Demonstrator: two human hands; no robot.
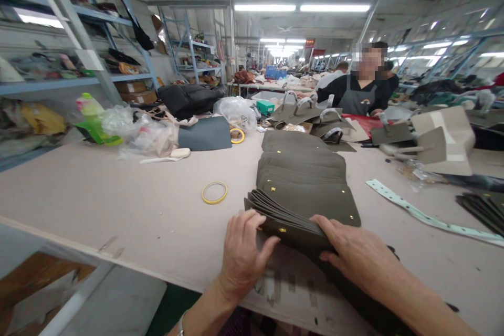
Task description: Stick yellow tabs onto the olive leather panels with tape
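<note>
A bundle of dark olive leather-like panels (293, 219) stands tilted near the table's front edge, its upper edges fanned apart. My left hand (244, 247) holds the bundle's left corner, fingers at the edge and thumb against the near face. On the right side, my right hand (356, 249) grips the same bundle, thumb on the near face and fingers over the top. Small gold metal fittings show on the panels. Behind the bundle, more olive panels (307, 168) lie overlapped in a row leading away from me.
A yellow tape roll (214, 192) lies left of the panels, and a pale green perforated strip (425, 215) to the right. Plastic bags, a grey sheet (205, 134) and bag parts (443, 139) crowd the far side. A person in an apron (364, 92) is across the table.
</note>
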